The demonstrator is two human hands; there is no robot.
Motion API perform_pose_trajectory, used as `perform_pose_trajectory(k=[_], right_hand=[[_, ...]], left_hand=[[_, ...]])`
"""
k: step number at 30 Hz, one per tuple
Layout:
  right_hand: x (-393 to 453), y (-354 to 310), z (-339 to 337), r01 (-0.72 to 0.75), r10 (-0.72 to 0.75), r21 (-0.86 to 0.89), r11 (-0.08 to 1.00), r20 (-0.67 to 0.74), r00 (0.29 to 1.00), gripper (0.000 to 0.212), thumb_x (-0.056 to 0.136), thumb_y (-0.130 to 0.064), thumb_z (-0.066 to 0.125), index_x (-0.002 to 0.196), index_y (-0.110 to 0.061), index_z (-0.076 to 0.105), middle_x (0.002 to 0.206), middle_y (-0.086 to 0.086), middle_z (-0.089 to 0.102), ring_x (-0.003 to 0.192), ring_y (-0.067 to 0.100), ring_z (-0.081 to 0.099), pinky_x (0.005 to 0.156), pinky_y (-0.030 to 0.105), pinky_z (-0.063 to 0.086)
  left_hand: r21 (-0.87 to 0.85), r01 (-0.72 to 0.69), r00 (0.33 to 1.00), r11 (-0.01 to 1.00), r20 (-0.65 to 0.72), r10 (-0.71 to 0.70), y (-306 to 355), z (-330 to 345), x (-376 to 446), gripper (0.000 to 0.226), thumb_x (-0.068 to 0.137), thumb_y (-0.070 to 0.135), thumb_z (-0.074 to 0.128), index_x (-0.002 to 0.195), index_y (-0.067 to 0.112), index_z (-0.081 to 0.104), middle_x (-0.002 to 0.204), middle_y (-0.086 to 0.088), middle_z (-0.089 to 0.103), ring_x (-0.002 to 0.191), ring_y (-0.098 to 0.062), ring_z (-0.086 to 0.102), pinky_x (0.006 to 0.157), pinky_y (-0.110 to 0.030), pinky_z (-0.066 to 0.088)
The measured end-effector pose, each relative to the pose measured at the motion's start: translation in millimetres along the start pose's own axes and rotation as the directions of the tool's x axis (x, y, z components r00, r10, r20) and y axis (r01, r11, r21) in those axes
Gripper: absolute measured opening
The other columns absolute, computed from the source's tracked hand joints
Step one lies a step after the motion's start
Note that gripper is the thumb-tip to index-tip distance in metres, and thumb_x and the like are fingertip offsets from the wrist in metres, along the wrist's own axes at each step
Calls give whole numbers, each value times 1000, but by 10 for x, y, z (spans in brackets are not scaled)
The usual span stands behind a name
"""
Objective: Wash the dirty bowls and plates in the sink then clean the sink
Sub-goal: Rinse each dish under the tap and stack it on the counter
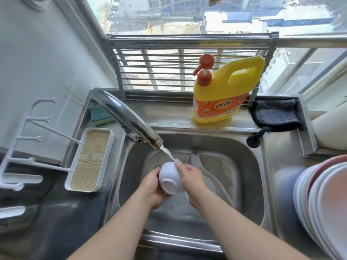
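Note:
A small white bowl [170,177] is held over the steel sink [249,166], its base turned toward me. My left hand [153,188] grips it from the left and below. My right hand [191,182] grips its right side, fingers curled over the wall. Water runs from the faucet [129,119] onto the bowl's upper edge and my right fingers. More white dishes [208,184] lie in the basin under my right hand, partly hidden.
A yellow detergent bottle [223,96] stands on the back ledge, with a dark cloth [275,114] to its right and a green sponge [99,115] behind the faucet. Stacked plates [323,199] lean at the right. A white drying rack tray [90,160] sits at the left.

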State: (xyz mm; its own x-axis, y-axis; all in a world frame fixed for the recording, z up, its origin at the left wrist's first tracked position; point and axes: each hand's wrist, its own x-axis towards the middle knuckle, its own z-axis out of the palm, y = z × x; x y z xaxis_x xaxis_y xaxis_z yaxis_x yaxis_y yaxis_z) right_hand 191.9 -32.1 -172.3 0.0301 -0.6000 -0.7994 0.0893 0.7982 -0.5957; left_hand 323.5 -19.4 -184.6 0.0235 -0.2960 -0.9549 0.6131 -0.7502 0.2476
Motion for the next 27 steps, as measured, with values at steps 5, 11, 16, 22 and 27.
perform_pose_trajectory(k=[5,11,16,22,27], right_hand=[[-111,-150,-375,-4,20,122,993,-128,992,42,97,-57,65,98,-15,71,98,16,76,85,34,71,76,43,57],[-334,-332,-700,-18,93,340,940,-206,974,51,91,-63,68,117,-19,69,108,17,77,98,43,74,82,71,57],[-668,-514,-788,45,45,342,939,-250,967,44,97,-59,62,115,-19,67,107,16,77,95,38,75,77,53,63],[-972,-571,-590,178,-150,66,982,-306,940,69,86,-72,63,83,-3,60,78,8,62,72,30,59,70,46,54],[-1210,-549,-358,276,-320,-178,945,-320,892,63,91,-68,60,58,-19,39,60,-4,35,61,19,35,63,38,28]], left_hand=[[-36,-129,992,991,4,130,-25,367,-53,19,106,24,58,96,11,67,99,-12,72,85,-29,67,78,-42,57],[-245,-183,982,952,1,189,50,829,-228,7,105,5,60,104,11,61,85,-7,61,71,-14,60,61,-23,60],[-7,-107,993,994,51,107,102,959,-592,38,94,41,77,72,22,51,53,9,35,36,-3,26,30,-15,20],[395,-135,987,909,134,89,143,721,-923,60,105,65,43,61,24,39,46,8,32,37,-9,24,36,-16,19],[473,-139,986,870,147,77,308,480,-1111,29,105,10,36,92,24,57,63,3,44,44,-9,27,36,-19,21]])
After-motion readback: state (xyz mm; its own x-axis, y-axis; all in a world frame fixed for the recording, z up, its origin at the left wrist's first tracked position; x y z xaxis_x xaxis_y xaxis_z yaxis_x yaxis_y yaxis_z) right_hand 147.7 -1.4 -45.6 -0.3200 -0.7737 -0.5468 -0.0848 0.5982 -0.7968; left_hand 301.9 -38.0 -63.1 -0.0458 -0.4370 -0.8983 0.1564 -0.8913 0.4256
